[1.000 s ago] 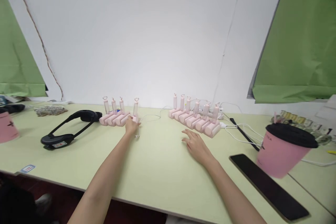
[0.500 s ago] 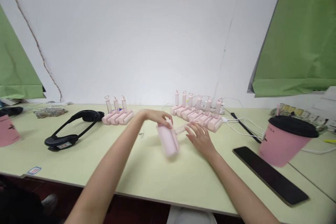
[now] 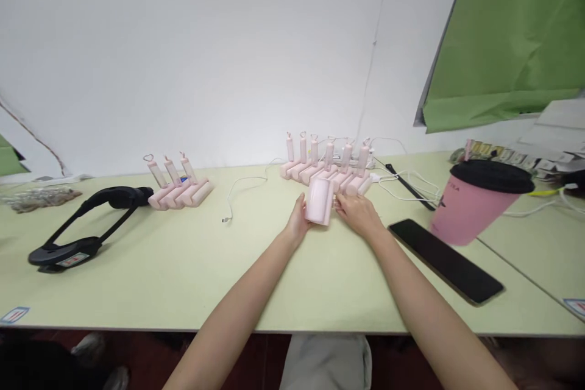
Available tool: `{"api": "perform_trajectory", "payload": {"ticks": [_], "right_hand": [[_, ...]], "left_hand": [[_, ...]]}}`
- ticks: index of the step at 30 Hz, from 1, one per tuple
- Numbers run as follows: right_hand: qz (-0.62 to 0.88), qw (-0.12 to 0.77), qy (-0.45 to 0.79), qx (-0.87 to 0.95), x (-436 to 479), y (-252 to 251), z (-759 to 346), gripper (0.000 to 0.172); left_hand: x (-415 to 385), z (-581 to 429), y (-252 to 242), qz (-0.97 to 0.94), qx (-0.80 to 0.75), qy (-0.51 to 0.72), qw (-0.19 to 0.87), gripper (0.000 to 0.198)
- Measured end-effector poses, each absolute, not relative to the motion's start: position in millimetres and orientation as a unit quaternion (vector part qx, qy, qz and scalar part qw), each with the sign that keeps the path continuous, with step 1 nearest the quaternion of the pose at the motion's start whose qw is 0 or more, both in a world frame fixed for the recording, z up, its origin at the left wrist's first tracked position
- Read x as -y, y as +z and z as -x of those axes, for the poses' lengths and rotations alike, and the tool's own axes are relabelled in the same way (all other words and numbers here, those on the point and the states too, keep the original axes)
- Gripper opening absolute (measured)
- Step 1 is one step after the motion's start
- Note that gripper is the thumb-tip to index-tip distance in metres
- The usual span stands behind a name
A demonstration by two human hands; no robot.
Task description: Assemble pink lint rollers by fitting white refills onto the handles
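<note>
Holding pink unit (image 3: 318, 200) in curled left hand (image 3: 298, 220); near-closed right hand (image 3: 358, 213) at its right side, can't tell if gripping. Likely mid-handling; calls for steady left support.

A glossy, rounded pink block (image 3: 317, 201) tilts slightly between the fingers (image 3: 299, 204).

At three o'clock in my view, a pink cup (image 3: 473, 210) reads "TEA"; at eight, the surface (image 3: 137, 292) bears a sticker (image 3: 15, 315), seemingly "11".
</note>
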State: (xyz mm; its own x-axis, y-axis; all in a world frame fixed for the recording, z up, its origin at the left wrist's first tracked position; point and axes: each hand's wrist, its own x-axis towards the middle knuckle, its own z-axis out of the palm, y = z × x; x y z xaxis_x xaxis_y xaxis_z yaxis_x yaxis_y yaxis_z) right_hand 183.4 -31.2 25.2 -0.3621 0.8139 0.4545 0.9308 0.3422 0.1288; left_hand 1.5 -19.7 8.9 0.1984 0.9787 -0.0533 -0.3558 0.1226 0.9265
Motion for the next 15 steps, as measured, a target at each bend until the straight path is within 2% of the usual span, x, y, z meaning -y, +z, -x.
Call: {"api": "perform_trajectory", "payload": {"ticks": [4, 9, 13, 15], "right_hand": [[0.57, 0.103, -0.165, 0.798, 39, 27, -185, 0.027], [0.56, 0.055, -0.157, 0.812, 44, 27, -177, 0.025], [0.577, 0.06, -0.163, 0.798, 42, 28, -181, 0.025], [0.61, 0.068, -0.169, 0.771, 41, 28, -189, 0.025]], "left_hand": [[24, 10, 8, -0.537, -0.415, 0.477, 0.558, 0.065], [38, 26, 0, -0.597, -0.435, 0.478, 0.476, 0.077], [41, 38, 7, -0.581, -0.494, 0.496, 0.415, 0.065], [39, 57, 13, -0.562, -0.557, 0.522, 0.319, 0.062]]}}
